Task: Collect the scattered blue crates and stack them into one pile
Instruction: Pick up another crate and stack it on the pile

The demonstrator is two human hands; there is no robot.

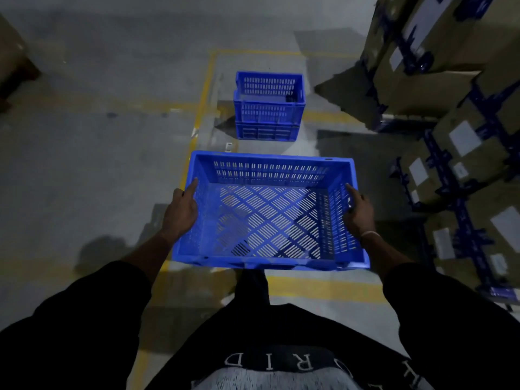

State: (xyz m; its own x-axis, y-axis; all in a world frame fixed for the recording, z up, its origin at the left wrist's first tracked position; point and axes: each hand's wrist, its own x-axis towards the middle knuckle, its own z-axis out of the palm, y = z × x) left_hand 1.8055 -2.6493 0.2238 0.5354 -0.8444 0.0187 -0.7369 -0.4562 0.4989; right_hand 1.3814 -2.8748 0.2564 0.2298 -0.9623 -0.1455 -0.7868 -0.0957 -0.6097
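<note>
Both-handed, the left hand (180, 213) and right hand (358, 212) grip the slotted blue crate's (267, 212) short walls, near the floor's crate stack (268, 108).

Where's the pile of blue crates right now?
The crate pile stands on the floor straight ahead, upper centre, beyond the carried crate, left of the cardboard boxes.

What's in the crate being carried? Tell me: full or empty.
Empty. The carried crate shows its bare slotted bottom, with floor visible through it.
</note>
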